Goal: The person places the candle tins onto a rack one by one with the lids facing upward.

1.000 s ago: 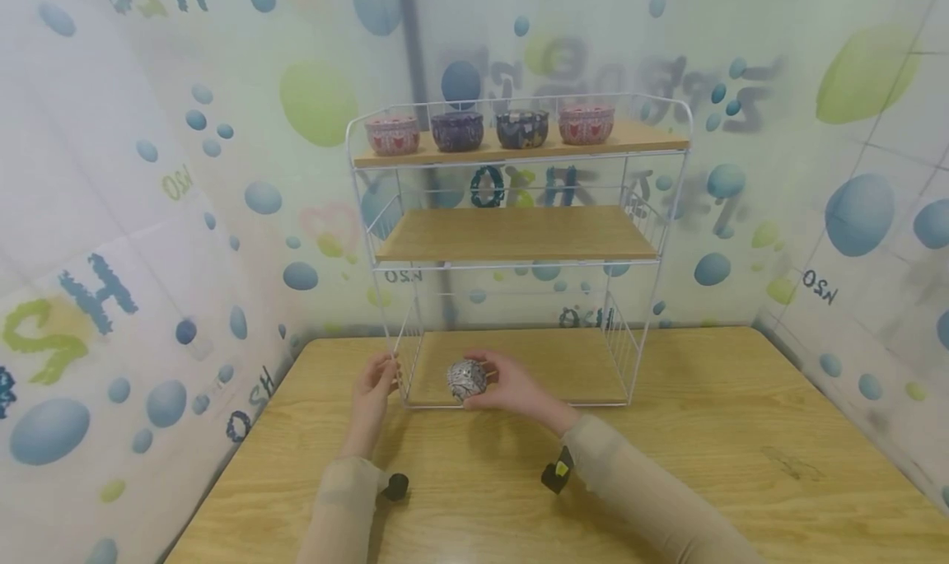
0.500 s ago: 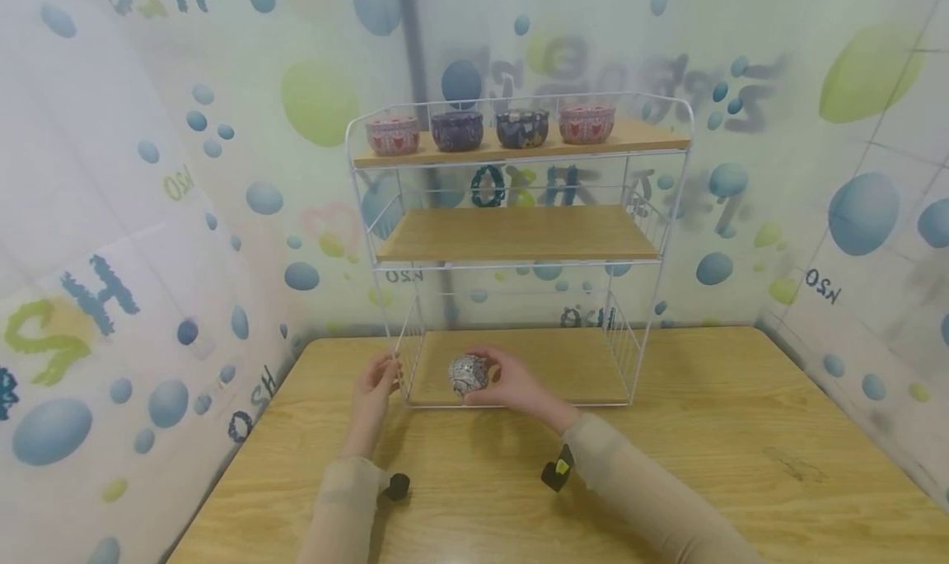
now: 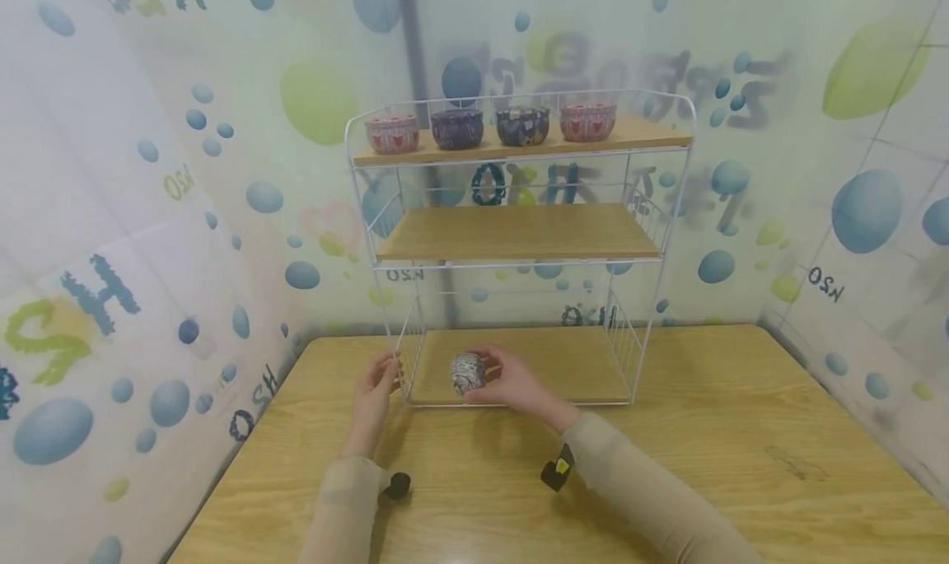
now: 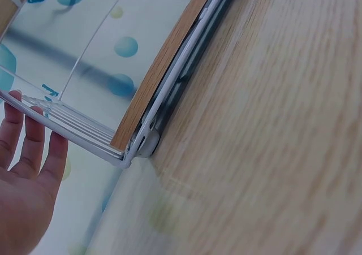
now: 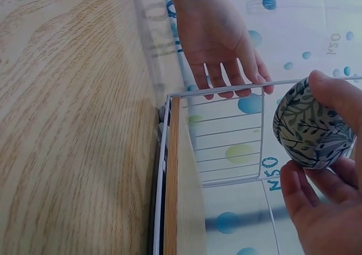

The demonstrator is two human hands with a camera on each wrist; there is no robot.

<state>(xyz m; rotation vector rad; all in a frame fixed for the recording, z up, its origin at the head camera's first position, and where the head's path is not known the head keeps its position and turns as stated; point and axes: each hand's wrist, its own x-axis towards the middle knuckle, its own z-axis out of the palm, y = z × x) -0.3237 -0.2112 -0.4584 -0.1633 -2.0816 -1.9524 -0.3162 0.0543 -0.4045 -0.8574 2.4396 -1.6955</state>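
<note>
In the head view my right hand [image 3: 511, 383] holds a small bowl [image 3: 467, 373] with a dark leaf pattern on white, just above the front of the bottom shelf. In the right wrist view that bowl [image 5: 311, 125] is pinched between the thumb on one side and the fingers on the other. My left hand [image 3: 376, 391] grips the left front post of the white wire rack [image 3: 381, 317]. From the left wrist, the fingertips of that hand [image 4: 28, 170] lie over the wire; its thumb is out of sight there.
Several patterned bowls stand in a row on the top shelf [image 3: 638, 136]: pink [image 3: 393, 134], purple-blue [image 3: 457, 129], dark floral [image 3: 522, 126] and pink [image 3: 587, 122]. Below is a bare middle shelf [image 3: 519, 230]. The rack stands on a wooden table [image 3: 712, 440], before a printed wall.
The right hand has turned the leaf-patterned bowl slightly and shifted it a little up and back. The left hand has stayed on the post.
</note>
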